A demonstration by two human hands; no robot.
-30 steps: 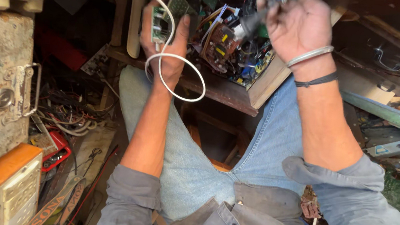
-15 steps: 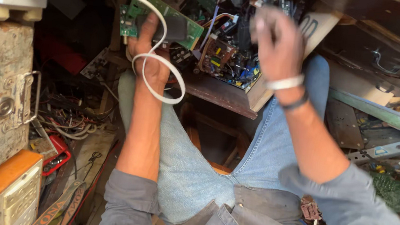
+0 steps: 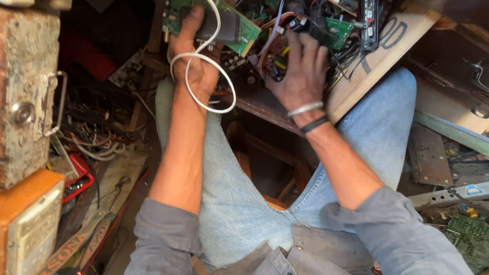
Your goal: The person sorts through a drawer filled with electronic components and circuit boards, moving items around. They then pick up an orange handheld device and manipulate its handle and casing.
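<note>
Head view, looking down past the person's knees: at far left stands a rough block (image 3: 10,85) with a metal handle, and below it an orange box (image 3: 15,226). A tangle of loose wires (image 3: 92,135) lies on the floor just beside them.

Moving right, the left hand (image 3: 195,61) is clamped on a green circuit board (image 3: 208,17), thumb over its near face, fingers wrapped behind it. The board is tilted and held up at the near edge of the parts pile. A white cable (image 3: 211,74) drops from the upper left, crosses the board and curls into 1 loop over the back of that hand and wrist.

Further right, well apart from the left hand, the right hand (image 3: 301,71) lies palm down with its fingers spread and pushed into a heap of scrap electronics (image 3: 322,16): small green boards, black parts, coloured wires. I cannot tell whether it grips anything there. Its wrist carries 2 bands (image 3: 309,117), 1 silver and 1 black.

The heap sits in a wooden tray (image 3: 378,55) resting across the person's lap in blue jeans (image 3: 239,191). To the far right lie a metal plate (image 3: 428,155) and another green board (image 3: 482,244).
</note>
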